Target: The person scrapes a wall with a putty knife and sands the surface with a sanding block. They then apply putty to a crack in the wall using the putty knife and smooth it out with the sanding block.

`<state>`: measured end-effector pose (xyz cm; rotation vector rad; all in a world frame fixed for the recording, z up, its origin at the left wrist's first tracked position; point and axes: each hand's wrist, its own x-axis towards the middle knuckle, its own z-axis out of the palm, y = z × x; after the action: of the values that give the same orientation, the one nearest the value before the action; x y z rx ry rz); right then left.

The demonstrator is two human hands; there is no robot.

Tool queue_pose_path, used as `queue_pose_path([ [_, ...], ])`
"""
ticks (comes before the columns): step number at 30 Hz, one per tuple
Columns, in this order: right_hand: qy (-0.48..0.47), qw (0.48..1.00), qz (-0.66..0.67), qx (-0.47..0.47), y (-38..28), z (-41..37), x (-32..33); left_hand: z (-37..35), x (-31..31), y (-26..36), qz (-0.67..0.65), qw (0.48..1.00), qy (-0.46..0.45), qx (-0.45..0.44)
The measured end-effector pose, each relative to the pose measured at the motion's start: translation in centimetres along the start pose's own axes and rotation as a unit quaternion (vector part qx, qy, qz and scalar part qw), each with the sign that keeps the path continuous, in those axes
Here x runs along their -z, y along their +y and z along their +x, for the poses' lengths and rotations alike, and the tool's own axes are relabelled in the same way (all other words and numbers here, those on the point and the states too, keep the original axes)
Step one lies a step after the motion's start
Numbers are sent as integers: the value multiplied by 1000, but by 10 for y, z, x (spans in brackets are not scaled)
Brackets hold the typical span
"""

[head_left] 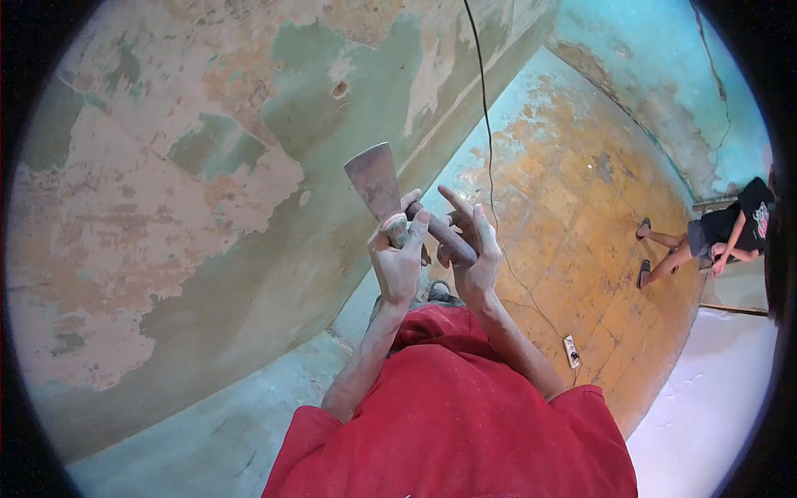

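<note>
– Hands held how?
– Clamped on a scraper (384,204): the left hand (398,261) at its neck, the right hand (471,253) round the dark, rounded handle (444,239).
– The blade (374,174)?
– Flat, flared, rust-stained metal, raised before the peeling wall (166,207).

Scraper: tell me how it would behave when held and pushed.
The scraper is probably fairly stiff: its blade stands straight and flat, unsupported above the left hand. It looks light, held aloft in a loose pinch. The round handle, against the right hand, might twist in a dusty grip.
</note>
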<state>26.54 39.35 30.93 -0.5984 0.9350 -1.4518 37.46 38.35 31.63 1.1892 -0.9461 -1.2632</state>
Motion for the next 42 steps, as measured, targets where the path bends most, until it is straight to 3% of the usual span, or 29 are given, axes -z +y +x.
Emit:
queue_pose_path([
  [3,29,999,22,14,2,4,-1,-8,-10,3,-12,1000,-6,-13],
  [9,-19,997,75,-22,9,11,8,-1,-4,-8,-28,1000,-11,11],
  [11,-48,995,-51,-72,16,16,14,7,6,-16,-5,1000,-9,-8],
  [13,-64,989,-67,-112,24,16,14,20,16,-22,1,997,16,81],
  [15,-117,973,-136,-147,36,13,23,31,38,-49,49,994,-32,92],
  [17,-138,967,-136,-164,57,12,38,36,49,-50,128,979,-95,127],
  [19,-156,962,-135,-180,74,10,47,43,67,-67,97,967,-149,184],
  [21,-162,946,-2,-280,94,9,52,50,88,-89,134,953,-170,214],
  [26,-107,937,9,-333,192,13,82,62,129,-161,149,933,-186,270],
  [27,-105,934,-9,-342,213,19,88,64,135,-179,214,932,-164,241],
  [28,-98,936,-9,-337,233,30,96,68,143,-197,275,928,-142,206],
  [30,-98,952,-174,-230,274,53,118,63,170,-221,321,914,-119,216],
  [31,-31,972,-196,-124,311,72,131,57,183,-230,325,911,-85,238],
  [33,86,939,-305,-137,321,126,137,38,221,-254,313,902,-72,288],
  [35,203,912,-355,20,375,189,158,4,270,-298,299,910,-59,280],
  [36,245,898,-365,1,368,216,145,-12,292,-310,305,906,-59,288],
  [37,287,881,-375,-20,357,243,131,-26,312,-319,403,860,-97,299],
  [38,302,886,-351,33,373,271,130,-35,327,-327,496,801,-135,307],
  [39,318,887,-325,84,392,292,130,-40,335,-332,504,791,-136,318],
  [41,334,876,-336,92,403,314,121,-54,340,-335,461,832,-80,299],
  [42,337,878,-332,79,412,314,114,-56,343,-331,469,824,-80,307],
])
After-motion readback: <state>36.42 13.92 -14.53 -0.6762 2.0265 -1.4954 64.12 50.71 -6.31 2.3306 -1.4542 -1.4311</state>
